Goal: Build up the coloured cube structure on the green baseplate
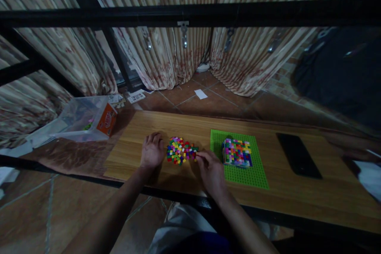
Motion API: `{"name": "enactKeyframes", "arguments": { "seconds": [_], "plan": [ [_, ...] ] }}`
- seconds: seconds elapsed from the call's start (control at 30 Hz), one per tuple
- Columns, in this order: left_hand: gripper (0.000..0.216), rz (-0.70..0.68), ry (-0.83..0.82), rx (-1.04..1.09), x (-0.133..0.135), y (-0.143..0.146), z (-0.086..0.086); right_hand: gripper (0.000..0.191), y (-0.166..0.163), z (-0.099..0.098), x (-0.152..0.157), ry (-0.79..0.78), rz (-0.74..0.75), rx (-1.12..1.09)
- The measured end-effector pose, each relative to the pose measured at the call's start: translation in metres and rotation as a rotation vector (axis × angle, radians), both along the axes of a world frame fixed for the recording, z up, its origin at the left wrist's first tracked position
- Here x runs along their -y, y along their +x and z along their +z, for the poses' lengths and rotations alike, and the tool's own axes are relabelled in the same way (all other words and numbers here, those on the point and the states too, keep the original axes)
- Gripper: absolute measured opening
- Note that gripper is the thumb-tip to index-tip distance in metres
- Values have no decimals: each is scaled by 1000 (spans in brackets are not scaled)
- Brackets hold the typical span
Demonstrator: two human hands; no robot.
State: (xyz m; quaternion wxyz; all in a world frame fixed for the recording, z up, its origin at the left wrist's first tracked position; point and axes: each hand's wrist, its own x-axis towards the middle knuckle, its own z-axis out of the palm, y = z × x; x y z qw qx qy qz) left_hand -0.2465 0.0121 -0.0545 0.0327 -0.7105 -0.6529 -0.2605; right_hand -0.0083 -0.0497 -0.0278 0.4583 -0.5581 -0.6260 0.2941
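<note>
A loose pile of small coloured toy bricks (180, 151) lies on the wooden table. My left hand (152, 151) rests palm down just left of the pile, its fingers spread a little and holding nothing. At the pile's right edge, my right hand (212, 172) has its thumb and forefinger pinched together among the bricks; what sits between the fingertips is too small to make out. To the right, a block built of many-coloured bricks (237, 152) stands on a green studded baseplate (256, 176).
A black flat slab (298, 155), like a phone or tablet, lies right of the baseplate. Beyond the table's left end is a clear plastic box (81, 121) with an orange label. A dark metal bar (208, 15) crosses ahead, before striped curtains (172, 55).
</note>
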Motion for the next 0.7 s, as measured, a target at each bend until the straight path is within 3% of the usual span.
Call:
{"name": "enactKeyframes", "arguments": {
  "seconds": [0.2,0.33,0.47,0.7],
  "plan": [
    [33,6,1,-11,-2,-1,-1,26,10,27,13,-359,16,-812],
    [33,1,-5,-28,-3,-2,0,28,17,41,24,-457,-3,-1032],
    [32,-28,38,-43,-5,-5,-3,28,34,38,28,-392,-88,-930],
    [32,-54,88,-88,-8,-10,-4,28,107,21,25,-70,-423,-313]
  ]
}}
